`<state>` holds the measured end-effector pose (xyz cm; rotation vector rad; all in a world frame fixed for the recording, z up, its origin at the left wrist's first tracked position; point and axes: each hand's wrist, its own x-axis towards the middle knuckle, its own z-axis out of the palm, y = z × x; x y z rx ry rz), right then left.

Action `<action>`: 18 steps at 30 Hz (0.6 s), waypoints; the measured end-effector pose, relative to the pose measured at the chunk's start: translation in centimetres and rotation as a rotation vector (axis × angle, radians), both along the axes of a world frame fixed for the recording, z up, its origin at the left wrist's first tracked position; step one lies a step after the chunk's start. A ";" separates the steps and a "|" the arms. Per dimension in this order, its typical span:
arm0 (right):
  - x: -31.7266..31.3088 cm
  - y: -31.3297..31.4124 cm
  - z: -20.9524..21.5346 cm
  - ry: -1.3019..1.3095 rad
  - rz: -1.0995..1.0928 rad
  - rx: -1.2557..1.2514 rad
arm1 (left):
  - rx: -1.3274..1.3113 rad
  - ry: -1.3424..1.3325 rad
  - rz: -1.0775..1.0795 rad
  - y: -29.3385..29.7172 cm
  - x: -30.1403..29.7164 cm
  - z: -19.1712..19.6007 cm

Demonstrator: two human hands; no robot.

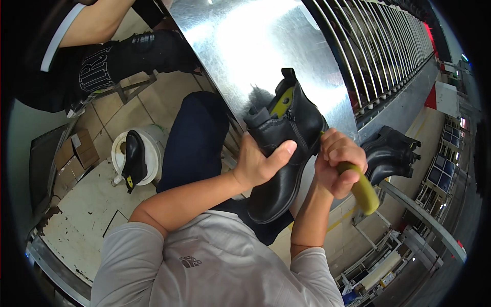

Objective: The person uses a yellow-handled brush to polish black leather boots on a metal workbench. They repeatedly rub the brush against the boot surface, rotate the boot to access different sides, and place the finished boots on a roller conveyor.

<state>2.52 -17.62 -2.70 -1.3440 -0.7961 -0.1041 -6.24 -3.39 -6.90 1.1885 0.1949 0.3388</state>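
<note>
A black ankle boot (284, 184) with a zip and a yellow-green lining is tilted over my lap, toe toward me. My left hand (261, 163) is closed around its shaft, thumb lying across the front. Beside the boot's heel, my right hand (337, 158) is wrapped round a tool with a yellow-green handle (362, 192). The handle's free end is smeared by motion, and the fist hides most of the tool, so its kind is unclear. A small yellowish bit shows between the fist and the boot.
A shiny metal table (276, 41) lies ahead, bordered by a row of metal rollers (378, 51). More black boots (391, 153) are at the right. Another boot (134, 158) rests on a white bucket (155, 153) near cardboard boxes (84, 148). A co-worker's arm (97, 23) is at upper left.
</note>
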 end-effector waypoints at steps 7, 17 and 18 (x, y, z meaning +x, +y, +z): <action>-1.8 1.6 0.5 -0.131 -0.047 -0.162 | 0.020 -0.044 0.018 -0.3 0.4 0.0; -1.8 -1.8 2.2 0.514 -0.206 0.231 | 0.035 -0.013 -0.002 -0.4 0.1 -0.1; -1.4 -1.6 2.5 0.591 -0.340 0.362 | 0.033 -0.011 -0.001 -0.5 0.2 -0.3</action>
